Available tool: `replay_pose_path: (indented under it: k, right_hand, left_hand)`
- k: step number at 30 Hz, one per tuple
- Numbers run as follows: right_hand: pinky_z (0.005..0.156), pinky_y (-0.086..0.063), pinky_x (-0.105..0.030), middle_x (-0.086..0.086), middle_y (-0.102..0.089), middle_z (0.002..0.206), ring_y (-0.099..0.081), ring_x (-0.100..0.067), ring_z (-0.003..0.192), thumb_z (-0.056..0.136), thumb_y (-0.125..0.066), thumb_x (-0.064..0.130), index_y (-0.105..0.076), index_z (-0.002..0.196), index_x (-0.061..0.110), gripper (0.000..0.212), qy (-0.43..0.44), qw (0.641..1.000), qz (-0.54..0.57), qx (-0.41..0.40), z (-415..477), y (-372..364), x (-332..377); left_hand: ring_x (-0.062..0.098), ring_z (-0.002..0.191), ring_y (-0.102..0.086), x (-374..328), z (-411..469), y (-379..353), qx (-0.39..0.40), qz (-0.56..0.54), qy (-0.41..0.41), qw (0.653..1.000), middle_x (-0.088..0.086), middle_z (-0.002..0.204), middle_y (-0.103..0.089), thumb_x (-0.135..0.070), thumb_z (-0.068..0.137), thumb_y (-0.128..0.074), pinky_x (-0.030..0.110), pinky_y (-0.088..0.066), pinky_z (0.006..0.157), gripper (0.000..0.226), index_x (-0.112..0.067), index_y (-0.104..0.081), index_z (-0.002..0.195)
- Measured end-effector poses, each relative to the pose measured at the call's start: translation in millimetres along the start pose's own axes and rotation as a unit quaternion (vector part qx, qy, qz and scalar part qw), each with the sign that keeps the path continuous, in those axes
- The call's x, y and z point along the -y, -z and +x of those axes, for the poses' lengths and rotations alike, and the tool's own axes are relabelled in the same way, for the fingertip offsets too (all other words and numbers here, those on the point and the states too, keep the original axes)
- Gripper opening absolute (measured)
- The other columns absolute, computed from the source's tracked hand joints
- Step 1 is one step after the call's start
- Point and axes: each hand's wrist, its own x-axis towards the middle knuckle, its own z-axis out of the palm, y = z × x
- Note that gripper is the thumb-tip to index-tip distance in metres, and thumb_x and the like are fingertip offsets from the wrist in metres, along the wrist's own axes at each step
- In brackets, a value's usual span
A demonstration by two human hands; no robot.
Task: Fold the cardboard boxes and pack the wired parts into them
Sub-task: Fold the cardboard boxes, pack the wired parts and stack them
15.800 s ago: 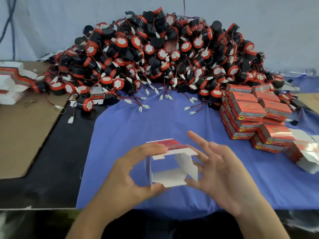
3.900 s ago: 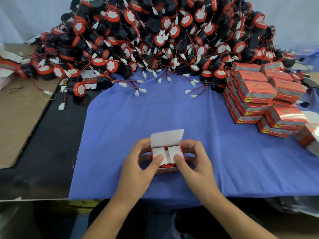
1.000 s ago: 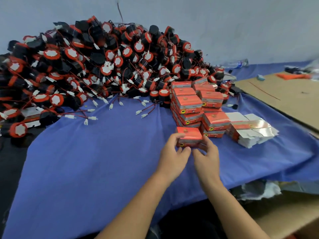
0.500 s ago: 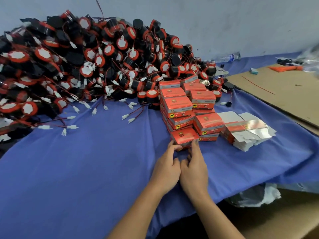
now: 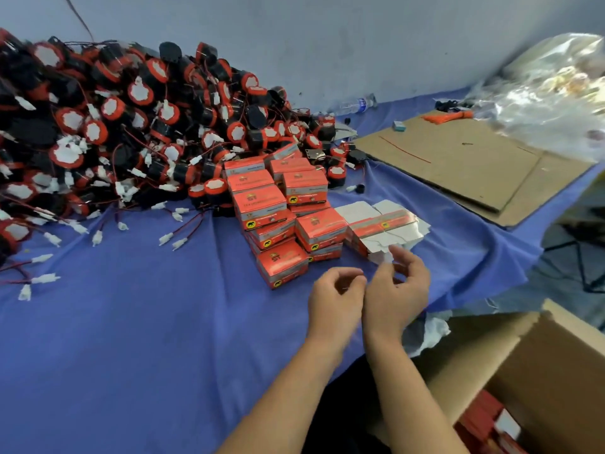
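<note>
blue tabletop (image 5: 131,322): flat boxes (image 5: 383,224) just above my right hand (image 5: 397,290) (pinch on flap unclear); left hand (image 5: 337,298) loosely curled, empty.

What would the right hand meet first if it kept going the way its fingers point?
The stack of flat box blanks: the right hand points forward at its near white flap, and the fingertips seem to be touching it. Whether they pinch it is unclear.
</note>
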Motion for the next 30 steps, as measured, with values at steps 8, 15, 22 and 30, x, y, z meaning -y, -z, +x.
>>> replay_pose_path:
  k: [8, 15, 22, 30]
  right_hand:
    - [0.106, -0.024, -0.034, -0.009, -0.051, 0.145, -0.038, -0.031, 0.138, 0.097, -0.059, 0.031, -0.074, 0.123, 0.027, 0.030, 0.066, 0.922, -0.350, 0.151, 61.9, -4.1, -30.0]
    - [0.109, -0.022, -0.032, -0.009, -0.052, 0.145, -0.037, -0.031, 0.139, 0.095, -0.064, 0.028, -0.076, 0.114, 0.026, 0.023, 0.063, 0.950, -0.284, 0.116, 55.9, -5.2, -36.0]
    - [0.122, -0.017, -0.047, -0.009, -0.034, 0.162, -0.020, -0.024, 0.153, 0.094, -0.067, 0.047, -0.044, 0.152, 0.031, 0.064, 0.096, 0.956, -0.236, 0.148, 50.2, 21.3, 4.8]
    - [0.090, -0.051, -0.026, 0.022, -0.054, 0.133, -0.059, 0.003, 0.109, 0.075, -0.084, 0.048, -0.036, 0.145, 0.061, 0.085, 0.119, 0.880, -0.128, 0.442, 11.7, 40.8, 63.7]
  left_hand:
    - [0.017, 0.080, -0.070, -0.8, 72.4, -50.5, -0.036, -0.007, 0.110, 0.993, -0.002, 0.082, -0.076, -0.033, 0.094, -0.071, 0.030, -0.054, 0.068, 0.022, -0.015, -0.075, 0.083]
    - [0.021, 0.081, -0.071, 9.0, 75.7, -40.5, -0.026, 0.026, 0.065, 0.997, -0.003, 0.079, -0.074, -0.032, 0.093, -0.068, 0.037, -0.057, 0.073, 0.018, -0.019, -0.072, 0.080]
    - [0.021, 0.081, -0.066, -24.4, 32.5, -13.5, 0.043, -0.037, -0.067, 0.996, 0.001, 0.082, -0.072, -0.020, 0.097, -0.062, 0.049, -0.056, 0.085, 0.016, -0.014, -0.067, 0.083]
    - [0.014, 0.065, -0.037, -38.7, -59.3, 105.5, -0.066, -0.037, -0.148, 0.986, 0.019, 0.070, -0.045, -0.014, 0.081, -0.055, 0.028, -0.034, 0.059, 0.018, -0.003, -0.044, 0.072]
